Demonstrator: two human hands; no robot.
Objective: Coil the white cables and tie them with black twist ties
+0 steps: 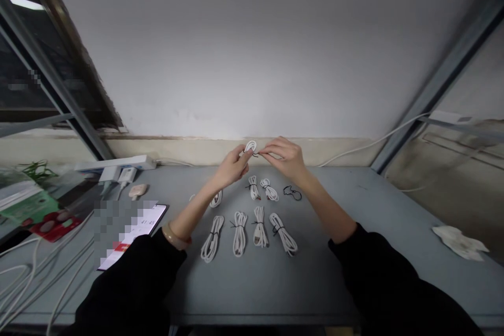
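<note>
Above the far side of the desk, my left hand (233, 167) grips a coiled white cable (251, 145), its loops sticking up past the fingers. My right hand (284, 156) pinches the end of a thin black tie (255, 155) that runs at the coil. Below the hands lie several more white cable bundles, each bound with a black tie, among them one at the front left (212, 239) and one at the front right (283, 234). Another bundle (216, 199) is partly hidden behind my left forearm. Loose black ties (292, 192) rest near my right wrist.
A phone (147, 220) lies left of my left arm. Beyond it are a power strip (137, 161) with plugged-in chargers, a pinkish plug (137, 191), loose white cables (59, 268) and a green and red packet (43, 210). Crumpled white tissue (460, 242) sits at the right.
</note>
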